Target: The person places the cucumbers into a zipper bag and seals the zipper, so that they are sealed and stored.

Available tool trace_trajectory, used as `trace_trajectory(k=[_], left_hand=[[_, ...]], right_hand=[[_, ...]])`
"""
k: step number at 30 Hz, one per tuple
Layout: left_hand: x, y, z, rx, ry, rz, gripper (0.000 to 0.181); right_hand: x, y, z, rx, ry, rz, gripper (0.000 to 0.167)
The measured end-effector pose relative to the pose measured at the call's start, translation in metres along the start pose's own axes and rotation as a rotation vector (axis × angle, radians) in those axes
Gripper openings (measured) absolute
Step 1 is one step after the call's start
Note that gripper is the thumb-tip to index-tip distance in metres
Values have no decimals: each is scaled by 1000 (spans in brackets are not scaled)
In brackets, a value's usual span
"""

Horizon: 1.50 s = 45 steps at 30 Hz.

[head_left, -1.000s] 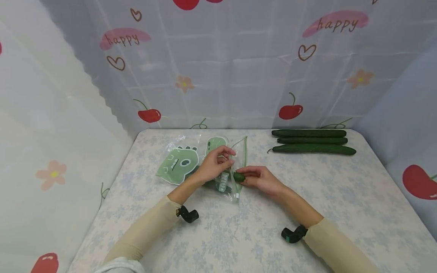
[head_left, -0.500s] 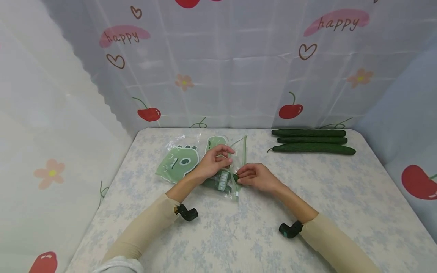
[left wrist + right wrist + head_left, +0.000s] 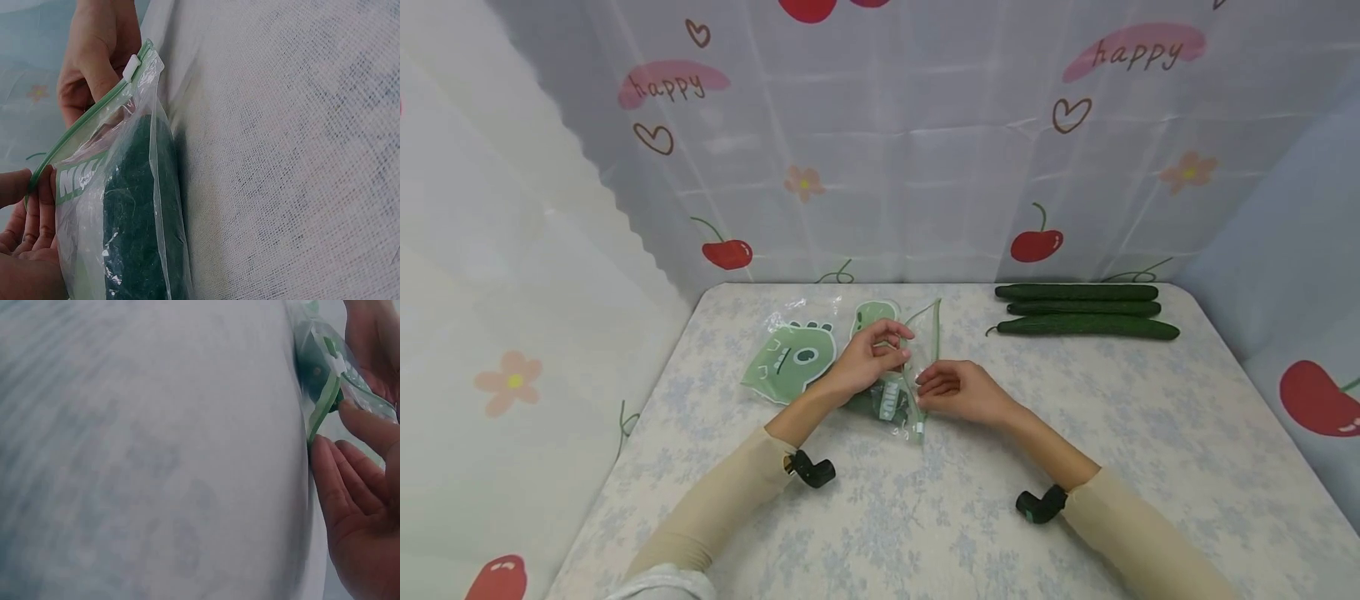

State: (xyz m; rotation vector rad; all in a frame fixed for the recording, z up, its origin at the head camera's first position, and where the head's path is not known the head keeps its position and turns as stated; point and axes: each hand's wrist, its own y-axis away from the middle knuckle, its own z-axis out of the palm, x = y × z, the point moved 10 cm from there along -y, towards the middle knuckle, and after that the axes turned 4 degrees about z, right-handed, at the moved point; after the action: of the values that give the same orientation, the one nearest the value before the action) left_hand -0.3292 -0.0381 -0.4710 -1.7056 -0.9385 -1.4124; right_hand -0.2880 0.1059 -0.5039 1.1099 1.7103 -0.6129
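A clear slider zip bag (image 3: 786, 362) with a green dinosaur print lies on the table, its mouth toward the right. Inside it is a dark green cucumber (image 3: 134, 212); its end shows within the mouth in the right wrist view. My left hand (image 3: 868, 358) pinches the bag's green-edged mouth between thumb and finger. At the opening, my right hand (image 3: 966, 392) has its thumb by the cucumber's end and its fingers beside the green strip, with a gap between them. The white slider (image 3: 132, 67) sits near the mouth's front corner.
Three more cucumbers (image 3: 1078, 308) lie side by side at the table's back right. A printed curtain (image 3: 955, 167) hangs behind the table (image 3: 865, 533), which has a pale floral cloth. More curtain stands at left and right.
The cucumber's end, which stuck out of the bag's mouth, has gone inside, and my right hand has moved slightly left with it. My left hand stays on the bag.
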Motion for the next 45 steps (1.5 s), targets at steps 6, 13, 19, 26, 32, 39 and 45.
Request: trace_trajectory(k=[6, 13, 19, 26, 32, 39, 45], left_hand=[[-1, -1, 1, 2, 3, 4, 31], [0, 1, 0, -7, 10, 10, 36], [-2, 1, 0, -6, 13, 8, 31], [-5, 3, -1, 0, 11, -7, 31], [-4, 3, -1, -2, 9, -9, 30], [-5, 1, -2, 3, 3, -11, 30], [-6, 1, -1, -4, 0, -21, 30]], right_hand=[[10, 19, -29, 50, -35, -14, 38], [32, 42, -85, 166, 55, 9, 36], [52, 65, -135, 315, 199, 50, 35], [74, 91, -189, 491, 319, 47, 31], [80, 115, -243, 702, 466, 18, 26], [102, 138, -300, 769, 550, 143, 31], [134, 146, -320, 678, 551, 283, 43]])
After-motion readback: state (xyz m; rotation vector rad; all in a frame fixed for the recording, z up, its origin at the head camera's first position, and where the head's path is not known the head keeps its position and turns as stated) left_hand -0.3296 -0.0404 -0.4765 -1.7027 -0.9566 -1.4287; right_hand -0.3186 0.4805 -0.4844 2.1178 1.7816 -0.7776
